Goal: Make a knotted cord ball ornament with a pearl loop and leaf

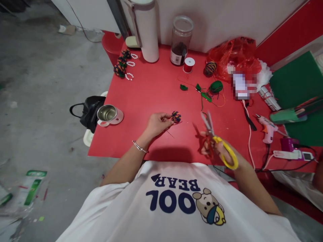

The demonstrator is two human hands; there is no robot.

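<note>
- Nearest me at the red table (151, 90), the person's right hand (214, 148) grips a pair of scissors (210, 127), fingers through the yellow and red handles; the blades, a little blurred, point away from the body and look parted.
- The left hand (158, 123), with a bangle (139, 147) at the wrist, pinches a small multicoloured yarn piece (176, 117) between thumb and fingertips, just above or on the tabletop; I cannot tell which. The scissors are apart from it, off to its right.
- Toward the left edge stands a pink mug (117, 116); over on the right lies a pink glue gun (268, 129).
- Beyond the hands are a small green piece (183, 87) and a green yarn ball (216, 86).
- Farther back on the left, more multicoloured yarn bundles (119, 70) sit beside loops of white beads (130, 64).
- Along the wall: a white tumbler (148, 33), a clear jar (180, 42), a red spool (188, 65) and a red plastic bag (236, 55).
</note>
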